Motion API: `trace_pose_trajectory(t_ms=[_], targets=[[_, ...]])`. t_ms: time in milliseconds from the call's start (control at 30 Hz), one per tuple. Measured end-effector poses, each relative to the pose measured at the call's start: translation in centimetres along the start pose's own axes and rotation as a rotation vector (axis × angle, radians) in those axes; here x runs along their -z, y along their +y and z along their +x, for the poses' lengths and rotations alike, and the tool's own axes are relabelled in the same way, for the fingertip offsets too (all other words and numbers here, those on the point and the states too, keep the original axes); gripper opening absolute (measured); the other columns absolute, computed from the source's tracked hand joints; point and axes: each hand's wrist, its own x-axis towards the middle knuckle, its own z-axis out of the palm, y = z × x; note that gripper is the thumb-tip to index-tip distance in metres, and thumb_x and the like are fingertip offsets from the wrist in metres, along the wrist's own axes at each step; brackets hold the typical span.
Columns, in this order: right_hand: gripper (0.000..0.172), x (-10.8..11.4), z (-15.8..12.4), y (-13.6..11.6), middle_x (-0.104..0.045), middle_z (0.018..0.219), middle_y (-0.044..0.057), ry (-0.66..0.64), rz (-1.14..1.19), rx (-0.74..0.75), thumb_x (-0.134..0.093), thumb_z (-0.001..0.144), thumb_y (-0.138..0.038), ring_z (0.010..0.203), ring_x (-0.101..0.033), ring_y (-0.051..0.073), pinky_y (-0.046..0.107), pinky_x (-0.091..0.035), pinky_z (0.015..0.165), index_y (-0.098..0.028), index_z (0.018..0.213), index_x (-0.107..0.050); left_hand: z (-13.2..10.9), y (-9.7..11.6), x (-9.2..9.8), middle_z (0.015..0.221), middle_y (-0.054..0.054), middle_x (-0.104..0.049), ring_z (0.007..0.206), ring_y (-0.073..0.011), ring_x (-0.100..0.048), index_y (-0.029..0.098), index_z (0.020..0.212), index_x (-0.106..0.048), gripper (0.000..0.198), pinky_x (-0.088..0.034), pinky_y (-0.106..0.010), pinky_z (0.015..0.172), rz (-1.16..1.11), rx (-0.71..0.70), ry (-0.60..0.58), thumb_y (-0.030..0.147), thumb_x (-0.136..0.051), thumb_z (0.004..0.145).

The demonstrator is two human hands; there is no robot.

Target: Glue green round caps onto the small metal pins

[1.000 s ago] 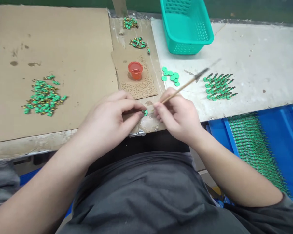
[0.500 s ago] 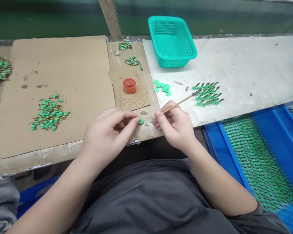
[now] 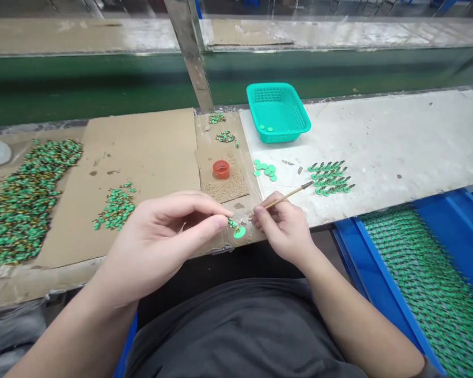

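Between the thumb and forefinger of my left hand (image 3: 173,239) is a small green-and-gold figurine (image 3: 232,222). A flat green disc (image 3: 239,232) sits at the figurine's lower end, over the bench's front edge. My right hand (image 3: 286,226) pinches a thin wooden stick (image 3: 286,197) with a dark, brush-like end pointing away to the right. The stick's bare tip lies close to the figurine, apart from it. Loose green discs (image 3: 265,167) lie beyond my right hand. Several figurines on discs (image 3: 331,178) stand in rows to their right. A small red cup (image 3: 221,169) sits on cardboard.
A turquoise basket (image 3: 306,126) with a few discs stands at the back. Figurines lie in a large heap (image 3: 27,205) at far left and a smaller pile (image 3: 116,209) nearer. A blue tray (image 3: 382,268) at lower right holds dense rows of green pieces. A metal post (image 3: 191,58) rises behind.
The view has tilted up, showing more of the background. The figurine now shows above the disc at my left fingertips. My right hand keeps hold of the stick.
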Motion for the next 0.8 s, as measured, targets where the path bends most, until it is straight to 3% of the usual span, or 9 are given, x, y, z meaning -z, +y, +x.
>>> trace_pose_trajectory(t_ms=[233, 400, 800], targets=[[0.025, 0.1, 0.2, -0.3, -0.079, 0.082, 0.003, 0.014, -0.002, 0.043, -0.072, 0.115, -0.041, 0.075, -0.083, 0.022, 0.032, -0.066, 0.068, -0.027, 0.095, -0.068, -0.1, 1.6, 0.3, 0.091, 0.0, -0.086, 0.079, -0.0196, -0.081, 0.04, 0.096, -0.095, 0.011, -0.066, -0.024, 0.067, -0.031, 0.013, -0.062, 0.038, -0.085, 0.101], [0.026, 0.0, 0.3, -0.2, -0.079, 0.079, 0.003, 0.005, 0.005, 0.043, -0.072, 0.116, -0.043, 0.073, -0.082, 0.023, 0.032, -0.063, 0.063, -0.028, 0.094, -0.068, 0.6, 1.5, 0.0, 0.087, -0.005, -0.084, 0.075, -0.0219, -0.08, 0.036, 0.088, -0.094, 0.012, -0.068, -0.028, 0.064, -0.147, 0.086, -0.106, 0.046, -0.095, 0.094], [0.026, -0.3, 0.2, -0.1, -0.077, 0.079, 0.002, 0.004, 0.037, 0.074, -0.072, 0.116, -0.041, 0.071, -0.081, 0.022, 0.033, -0.063, 0.064, -0.027, 0.094, -0.068, 0.7, 0.2, 0.4, 0.088, -0.001, -0.082, 0.078, -0.0137, -0.077, 0.046, 0.095, -0.096, 0.005, -0.066, -0.019, 0.071, -0.256, 0.066, -0.175, 0.041, -0.095, 0.098]])
